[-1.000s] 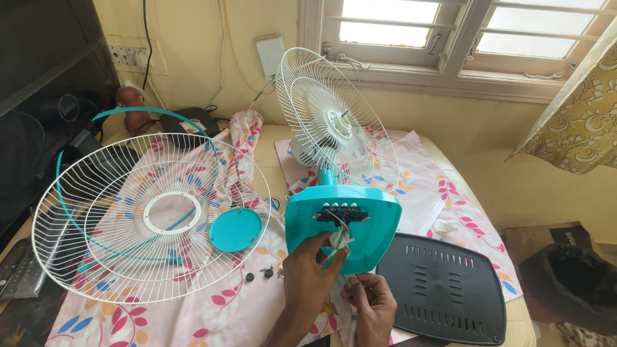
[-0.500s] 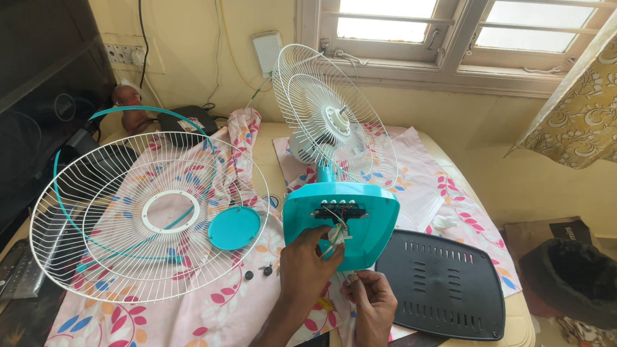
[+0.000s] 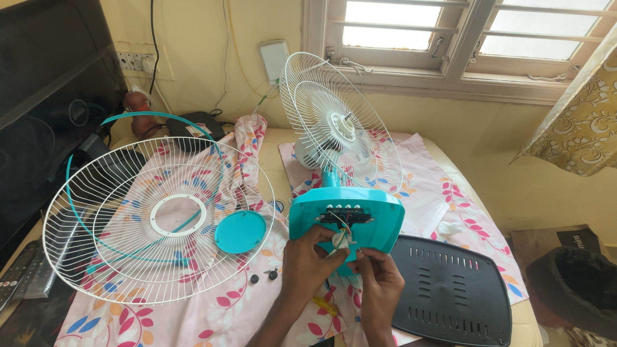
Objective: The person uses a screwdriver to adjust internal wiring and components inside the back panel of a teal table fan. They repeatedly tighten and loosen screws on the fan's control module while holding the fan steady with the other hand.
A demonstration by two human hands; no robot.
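Observation:
A table fan lies tipped on a floral cloth, its teal base (image 3: 381, 219) turned up toward me with the underside open. Loose wires (image 3: 340, 239) hang out of that opening. My left hand (image 3: 309, 261) pinches the wires at the base's lower edge. My right hand (image 3: 379, 279) sits just below and to the right, fingers closed on the same wire bundle. The fan's rear wire guard (image 3: 337, 119) stands upright behind the base.
A detached white front guard (image 3: 160, 220) with a teal rim lies at left, a teal round cap (image 3: 240, 231) beside it. Small screws (image 3: 263, 276) rest on the cloth. A black vented base plate (image 3: 452, 293) lies at right. Remotes (image 3: 11, 280) sit at the left edge.
Both hands stay at the wires under the base; the right hand has risen slightly toward the bundle. The view has shifted a little.

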